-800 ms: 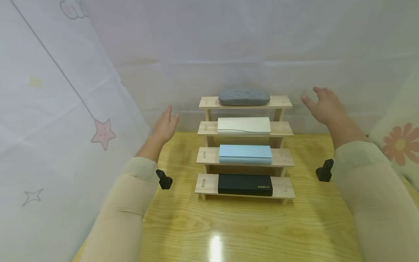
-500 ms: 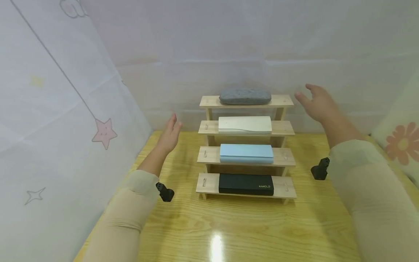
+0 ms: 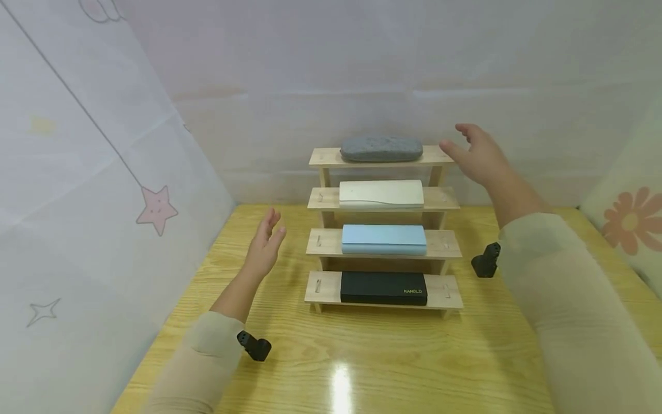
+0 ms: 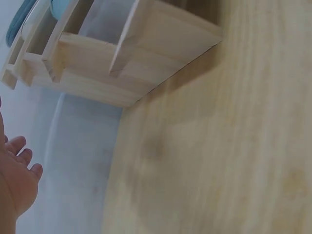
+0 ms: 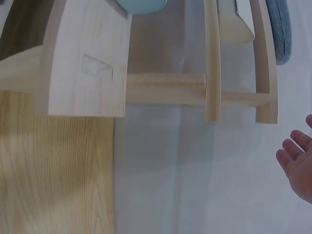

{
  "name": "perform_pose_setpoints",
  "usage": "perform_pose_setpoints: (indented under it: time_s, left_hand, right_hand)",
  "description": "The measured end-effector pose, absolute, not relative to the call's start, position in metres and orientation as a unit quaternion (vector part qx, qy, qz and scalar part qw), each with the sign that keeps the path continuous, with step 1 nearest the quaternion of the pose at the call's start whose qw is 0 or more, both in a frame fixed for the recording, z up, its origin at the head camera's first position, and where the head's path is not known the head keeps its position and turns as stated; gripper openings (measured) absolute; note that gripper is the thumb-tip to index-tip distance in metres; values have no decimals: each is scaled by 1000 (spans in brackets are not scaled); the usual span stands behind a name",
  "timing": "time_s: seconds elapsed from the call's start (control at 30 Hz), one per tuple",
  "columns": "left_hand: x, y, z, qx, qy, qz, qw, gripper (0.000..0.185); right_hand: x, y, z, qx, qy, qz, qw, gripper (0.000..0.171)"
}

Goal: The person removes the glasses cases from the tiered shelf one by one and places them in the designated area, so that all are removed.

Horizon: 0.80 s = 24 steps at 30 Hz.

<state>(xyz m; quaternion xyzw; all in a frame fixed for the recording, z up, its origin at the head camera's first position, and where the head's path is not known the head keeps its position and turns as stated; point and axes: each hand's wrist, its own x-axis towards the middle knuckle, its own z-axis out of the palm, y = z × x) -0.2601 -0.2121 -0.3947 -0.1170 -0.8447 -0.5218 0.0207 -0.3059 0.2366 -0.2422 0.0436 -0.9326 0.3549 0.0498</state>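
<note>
A stepped wooden stand (image 3: 316, 244) holds one glasses case per tier: grey (image 3: 381, 149) on top, cream (image 3: 381, 194) below it, then light blue (image 3: 384, 239), and black with gold lettering (image 3: 384, 287) at the bottom. My right hand (image 3: 478, 155) is raised at the top tier's right end, fingers apart, holding nothing; in the right wrist view its fingertips point towards the grey case (image 5: 280, 31). Left of the stand, over the table, my left hand (image 3: 264, 247) hovers with relaxed fingers and nothing in it. Its palm (image 4: 19, 180) shows in the left wrist view.
The stand rests on a yellow wood-grain table (image 3: 289, 368) close to a pale cloth backdrop (image 3: 289, 75). Another cloth (image 3: 93, 230) with a pink star runs along the left side. Black wrist-worn devices (image 3: 256, 346) show beside both sleeves.
My right hand has moved left towards the top tier's end. My left hand has dropped lower in the view, back towards me. The cases stay in place on the stand.
</note>
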Motion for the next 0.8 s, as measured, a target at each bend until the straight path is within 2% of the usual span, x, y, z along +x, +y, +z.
perform_pose_setpoints:
  time_s: [0.27,0.8]
  left_hand:
    - [-235,-203,-415,-125,-817,-563,17,67]
    - [-196,-184,-449,-126,-791,-598,-3,73]
  right_hand:
    - [-308,222,-243,44,-922,381,52,82]
    - [-314,204,-249,57,-908,412,43,80]
